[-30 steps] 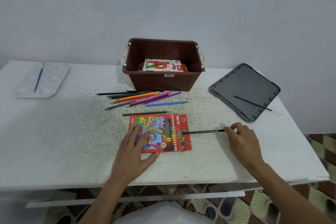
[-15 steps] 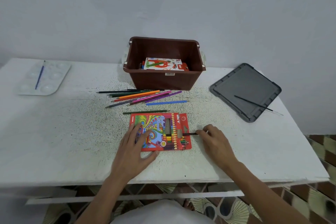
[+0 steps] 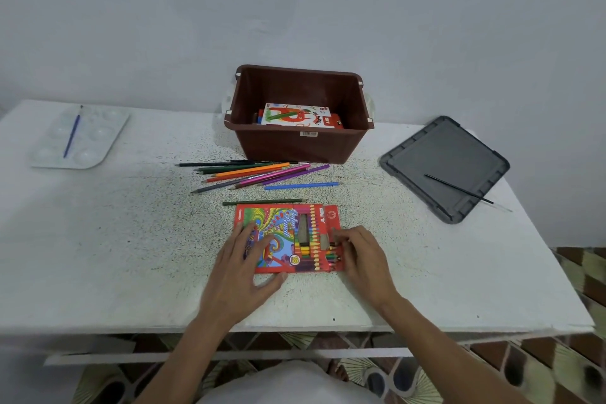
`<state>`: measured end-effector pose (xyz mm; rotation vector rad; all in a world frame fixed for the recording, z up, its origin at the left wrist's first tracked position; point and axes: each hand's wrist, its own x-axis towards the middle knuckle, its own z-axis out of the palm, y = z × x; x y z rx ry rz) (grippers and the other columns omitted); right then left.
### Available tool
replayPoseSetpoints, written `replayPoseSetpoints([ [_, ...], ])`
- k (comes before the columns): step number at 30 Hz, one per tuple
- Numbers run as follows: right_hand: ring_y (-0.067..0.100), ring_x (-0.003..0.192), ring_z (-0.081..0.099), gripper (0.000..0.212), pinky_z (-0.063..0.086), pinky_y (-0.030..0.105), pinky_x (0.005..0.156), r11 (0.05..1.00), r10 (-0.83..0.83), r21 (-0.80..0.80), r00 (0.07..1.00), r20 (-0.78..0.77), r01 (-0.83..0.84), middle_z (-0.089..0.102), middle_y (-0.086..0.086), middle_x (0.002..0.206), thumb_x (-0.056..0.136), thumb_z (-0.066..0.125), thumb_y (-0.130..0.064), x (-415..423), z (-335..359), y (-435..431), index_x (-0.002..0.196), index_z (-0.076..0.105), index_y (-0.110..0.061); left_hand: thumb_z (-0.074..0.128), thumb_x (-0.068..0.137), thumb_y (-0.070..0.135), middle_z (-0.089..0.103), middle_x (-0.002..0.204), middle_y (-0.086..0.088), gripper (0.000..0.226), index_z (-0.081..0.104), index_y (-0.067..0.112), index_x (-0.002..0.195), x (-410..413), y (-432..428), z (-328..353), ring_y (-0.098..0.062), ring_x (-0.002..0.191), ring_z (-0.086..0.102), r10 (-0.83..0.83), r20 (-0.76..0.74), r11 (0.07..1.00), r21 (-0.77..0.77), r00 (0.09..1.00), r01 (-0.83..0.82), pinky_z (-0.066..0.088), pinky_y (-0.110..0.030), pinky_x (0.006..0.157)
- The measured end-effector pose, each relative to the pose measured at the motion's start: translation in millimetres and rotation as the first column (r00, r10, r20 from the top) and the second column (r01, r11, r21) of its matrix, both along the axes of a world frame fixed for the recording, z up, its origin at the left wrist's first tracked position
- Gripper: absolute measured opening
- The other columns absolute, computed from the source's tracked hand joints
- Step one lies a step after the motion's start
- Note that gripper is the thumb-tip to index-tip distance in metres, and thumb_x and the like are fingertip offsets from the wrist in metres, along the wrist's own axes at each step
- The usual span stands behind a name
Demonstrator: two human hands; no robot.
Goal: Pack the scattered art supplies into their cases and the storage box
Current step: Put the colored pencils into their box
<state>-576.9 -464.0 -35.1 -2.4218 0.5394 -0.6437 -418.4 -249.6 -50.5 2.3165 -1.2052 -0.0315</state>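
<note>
Head view: the pencil case (image 3: pixel 288 233) lies flat on the table (image 3: pixel 131 239) at lower centre of the frame. Our left hand (image 3: pixel 242 259) rests spread on its left half, fingers straight, thumb at the near edge, pressing it down. Our right hand (image 3: pixel 360 256) sits against the case's right end. Its fingers bend over the pencil tips there, and we cannot tell whether they pinch a pencil or only push. Judgement: seat the pencil level with its row while the left hand braces the case against sliding. The loose pencils (image 3: pixel 262 174) lie above the case, in front of the storage box (image 3: pixel 301 147) at upper centre. Hidden: the case mouth under the right fingers. The storage box floor is only partly seen.
</note>
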Motion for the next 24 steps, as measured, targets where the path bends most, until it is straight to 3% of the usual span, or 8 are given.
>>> replayPoseSetpoints([
  [3, 0.012, 0.088, 0.057, 0.024, 0.046, 0.028, 0.071, 1.0, 0.023, 0.008, 1.0, -0.019, -0.023, 0.064, -0.007, 0.103, 0.097, 0.044, -0.016, 0.3, 5.3, -1.2, 0.115, 0.057, -0.025, 0.051, 0.083, 0.072, 0.024, 0.159, 0.001, 0.07, 0.044, 0.033, 0.14, 0.1, 0.1, -0.4, -0.018, 0.15, 0.009, -0.001, 0.005, 1.0, -0.005, 1.0, 0.001, 0.028, -0.048, 0.113],
  [7, 0.019, 0.088, 0.058, 0.026, 0.051, 0.036, 0.07, 0.989, 0.105, -0.095, 0.992, -0.069, -0.112, 0.066, 0.002, 0.102, 0.097, 0.039, -0.025, 11.2, 19.8, -13.7, 0.118, 0.053, -0.019, 0.05, 0.083, 0.072, 0.024, 0.159, 0.002, 0.071, 0.044, 0.032, 0.14, -0.4, -0.1, -0.7, -0.017, 0.15, 0.009, 0.001, 0.003, 1.0, -0.005, 1.0, -0.001, 0.026, -0.046, 0.113],
  [12, 0.019, 0.095, 0.059, 0.024, 0.05, 0.032, 0.074, 0.981, -0.012, -0.194, 0.994, -0.108, -0.009, 0.063, 0.004, 0.11, 0.098, 0.05, -0.018, 43.6, 30.2, -44.8, 0.12, 0.061, -0.011, 0.052, 0.082, 0.071, 0.027, 0.157, 0.002, 0.069, 0.046, 0.032, 0.139, -0.9, -0.4, 0.3, -0.019, 0.149, 0.014, -0.001, 0.017, 1.0, -0.025, 1.0, 0.002, 0.028, -0.045, 0.112],
  [16, 0.026, 0.1, 0.059, 0.027, 0.053, 0.039, 0.077, 0.969, -0.063, -0.249, 0.975, -0.215, 0.008, 0.059, 0.008, 0.117, 0.1, 0.05, -0.016, 70.1, 37.8, -63.8, 0.124, 0.061, -0.008, 0.053, 0.082, 0.071, 0.028, 0.157, 0.001, 0.069, 0.048, 0.031, 0.138, -1.6, -0.8, 0.6, -0.019, 0.149, 0.014, 0.005, 0.01, 1.0, -0.027, 1.0, -0.005, 0.029, -0.046, 0.112],
  [20, 0.03, 0.114, 0.051, 0.039, 0.05, 0.042, 0.088, 0.958, -0.063, -0.277, 0.894, -0.443, -0.07, 0.051, 0.01, 0.135, 0.102, 0.047, -0.025, 86.8, 45.6, -71.0, 0.14, 0.049, -0.017, 0.053, 0.082, 0.071, 0.029, 0.157, 0.002, 0.07, 0.049, 0.03, 0.138, -1.1, -0.8, 0.4, -0.018, 0.149, 0.015, 0.008, 0.007, 1.0, -0.026, 1.0, -0.008, 0.032, -0.047, 0.112],
  [24, 0.031, 0.103, 0.056, 0.036, 0.049, 0.039, 0.078, 0.917, -0.143, -0.392, 0.853, -0.502, -0.077, 0.057, 0.011, 0.12, 0.098, 0.056, -0.027, 86.2, 44.7, -69.3, 0.132, 0.052, -0.017, 0.052, 0.082, 0.072, 0.027, 0.158, 0.002, 0.07, 0.048, 0.032, 0.139, -1.5, 0.1, 0.0, -0.018, 0.15, 0.013, 0.008, -0.003, 1.0, -0.027, 1.0, -0.008, 0.031, -0.047, 0.113],
])
